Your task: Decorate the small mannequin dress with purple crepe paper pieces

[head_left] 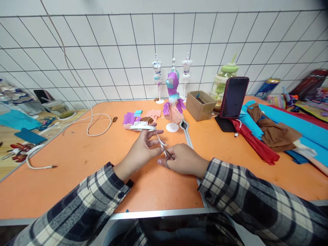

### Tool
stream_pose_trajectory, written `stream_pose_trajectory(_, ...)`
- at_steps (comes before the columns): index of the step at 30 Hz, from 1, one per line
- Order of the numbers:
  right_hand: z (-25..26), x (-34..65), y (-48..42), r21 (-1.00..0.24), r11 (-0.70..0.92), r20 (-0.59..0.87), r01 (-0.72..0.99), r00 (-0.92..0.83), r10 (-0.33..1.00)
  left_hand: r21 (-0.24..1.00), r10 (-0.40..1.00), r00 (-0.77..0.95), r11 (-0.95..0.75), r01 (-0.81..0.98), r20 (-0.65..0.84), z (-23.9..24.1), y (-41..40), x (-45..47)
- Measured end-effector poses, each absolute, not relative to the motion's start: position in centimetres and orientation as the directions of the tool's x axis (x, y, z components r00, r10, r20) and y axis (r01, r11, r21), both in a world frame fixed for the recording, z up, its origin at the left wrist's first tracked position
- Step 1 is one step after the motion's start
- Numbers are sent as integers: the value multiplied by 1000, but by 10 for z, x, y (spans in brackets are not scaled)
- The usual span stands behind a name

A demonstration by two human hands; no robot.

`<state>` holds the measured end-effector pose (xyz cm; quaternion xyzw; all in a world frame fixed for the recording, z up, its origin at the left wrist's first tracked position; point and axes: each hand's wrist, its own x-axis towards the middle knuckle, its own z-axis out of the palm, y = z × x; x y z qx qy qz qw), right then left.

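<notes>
My left hand [144,147] is over the orange table [77,164] with a roll of white tape [139,127] hanging on its raised forefinger; a strip of tape [161,140] runs from the roll down to my right hand. My right hand [182,160] is closed on small scissors [167,155] whose blades meet the strip. Just behind stands a small mannequin [173,99] dressed in purple, teal and pink paper. Paper scraps [138,118] in purple, pink, brown and blue lie left of it.
Two bare white mannequins [157,73] stand by the tiled wall. A cardboard box [200,104], a green-lidded jar [225,80] and a propped phone [233,97] sit at right, beside folded red, blue and brown paper [269,133]. A white cable [97,124] loops at left.
</notes>
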<state>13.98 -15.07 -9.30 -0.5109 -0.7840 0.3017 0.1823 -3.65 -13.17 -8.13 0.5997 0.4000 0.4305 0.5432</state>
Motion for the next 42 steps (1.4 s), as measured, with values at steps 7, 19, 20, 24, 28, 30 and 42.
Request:
stream_pose_trajectory(7,-95,140,-151,-654,317,-2,687,-420,908,998,952,302,-59,-2,56,-81,-132,-35)
stream_pose_trajectory(19,-86,141,-153,-706,240,-133,666,-458,879,999,946,324,0,-34,11,-77,-131,-37)
stream_pose_trajectory(20,-85,141,-153,-704,239,-119,668,-443,888,999,941,337,17,-46,0,-76,-130,-39)
stream_pose_trajectory(24,-84,144,-151,-685,216,-83,696,-370,925,990,913,404,107,-95,-60,-70,-127,-47)
stream_pose_trajectory(28,-85,147,-147,-662,201,-91,722,-343,935,996,941,336,65,-63,-40,-69,-124,-50)
stream_pose_trajectory(30,-85,147,-146,-648,203,-110,734,-354,929,1000,968,253,1,-11,2,-71,-122,-50)
stream_pose_trajectory(42,-68,148,-152,-855,-444,-491,267,-689,533,920,946,-8,-314,233,324,-70,-134,-41)
